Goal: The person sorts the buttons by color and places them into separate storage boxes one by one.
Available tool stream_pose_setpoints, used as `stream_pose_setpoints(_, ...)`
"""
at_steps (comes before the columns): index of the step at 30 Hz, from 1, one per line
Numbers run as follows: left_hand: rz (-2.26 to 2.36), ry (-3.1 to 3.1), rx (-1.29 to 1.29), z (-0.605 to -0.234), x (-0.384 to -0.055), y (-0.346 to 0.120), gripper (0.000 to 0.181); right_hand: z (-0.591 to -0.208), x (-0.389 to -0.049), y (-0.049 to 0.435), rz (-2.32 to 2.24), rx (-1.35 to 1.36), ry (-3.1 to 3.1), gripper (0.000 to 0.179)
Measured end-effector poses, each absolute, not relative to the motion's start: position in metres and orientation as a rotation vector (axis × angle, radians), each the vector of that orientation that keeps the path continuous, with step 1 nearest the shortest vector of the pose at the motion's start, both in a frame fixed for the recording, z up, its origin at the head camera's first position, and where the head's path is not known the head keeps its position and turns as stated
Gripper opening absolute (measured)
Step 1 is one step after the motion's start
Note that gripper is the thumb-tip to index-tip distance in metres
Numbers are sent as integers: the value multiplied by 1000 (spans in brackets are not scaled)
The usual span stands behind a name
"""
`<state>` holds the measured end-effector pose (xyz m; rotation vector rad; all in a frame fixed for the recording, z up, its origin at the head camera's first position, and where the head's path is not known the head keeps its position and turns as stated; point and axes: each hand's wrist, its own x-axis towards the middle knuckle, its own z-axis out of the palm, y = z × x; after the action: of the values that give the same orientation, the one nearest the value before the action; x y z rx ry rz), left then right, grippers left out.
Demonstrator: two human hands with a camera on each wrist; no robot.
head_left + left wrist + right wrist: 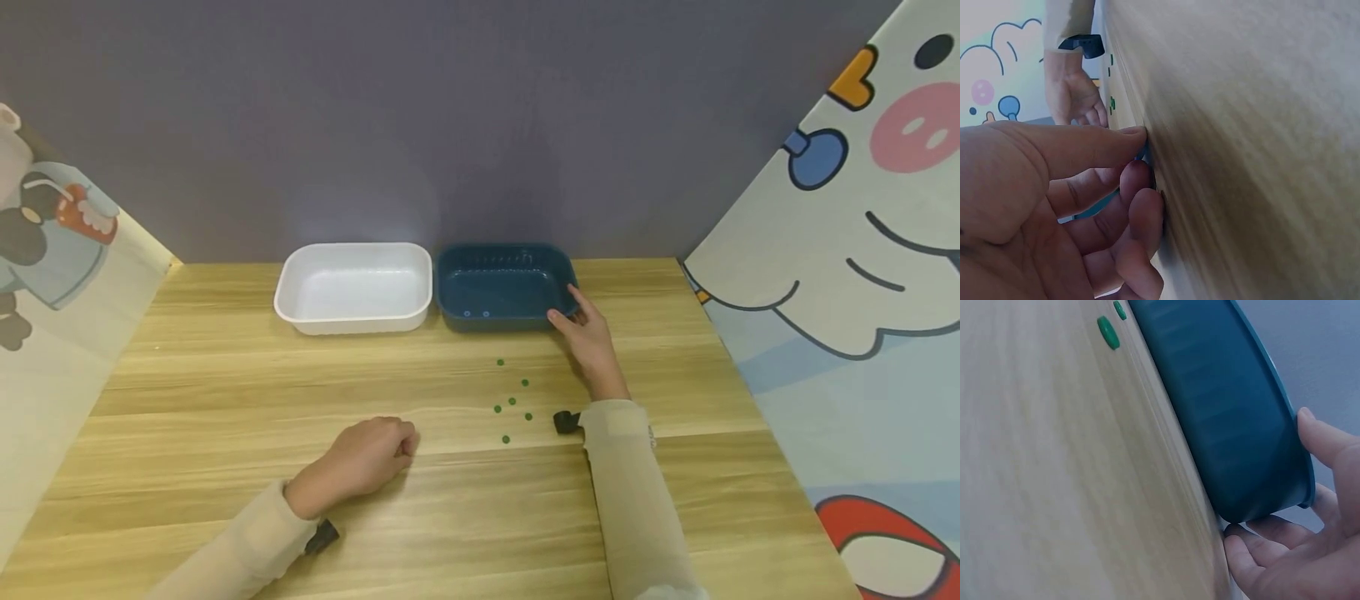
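Observation:
My right hand point(592, 342) is at the near right corner of a dark blue plastic basket point(510, 287). Its thumb touches the near rim, while the other fingers bend around the corner, low against the basket's side in the right wrist view. Several small green discs point(512, 401) lie scattered on the table in front of this basket; one green disc point(1109, 332) appears larger in the right wrist view. Left of them, my left hand point(367, 454) rests on the wooden table point(450, 533). Its fingers point(1147, 219) are loosely curled, with nothing seen held.
A white plastic basket point(352, 287) stands just left of the blue one, both against the grey back wall point(360, 125). Cartoon-printed panels point(847, 275) border the table on both sides. A black wrist device point(567, 422) protrudes beside the right sleeve.

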<state>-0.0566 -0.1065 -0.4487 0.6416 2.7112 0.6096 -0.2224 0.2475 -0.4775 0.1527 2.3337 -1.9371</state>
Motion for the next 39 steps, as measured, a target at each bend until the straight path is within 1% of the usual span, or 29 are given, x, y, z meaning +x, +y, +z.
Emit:
stream_pose_setpoints(11,637,2673,673,-448,-64,-104,27,-479,-222,248,-1922,154,2363,78)
stream_pose_setpoints(19,662,2669,674,-445,-67,-104,24,-476,-222,248,-1915,139,2371,79)
stream_pose_setpoints(29,751,2696,672,-438,-83,-105,15,-476,-219,247,-1901,142,2385,77)
stream_pose_setpoints(37,927,2676,639,-431,-101,-101,2,-477,-217,248,-1919,134,2362,79)
stream_pose_setpoints(39,950,2680,629,-430,-104,-99,3,-478,-215,248,-1893,134,2377,79)
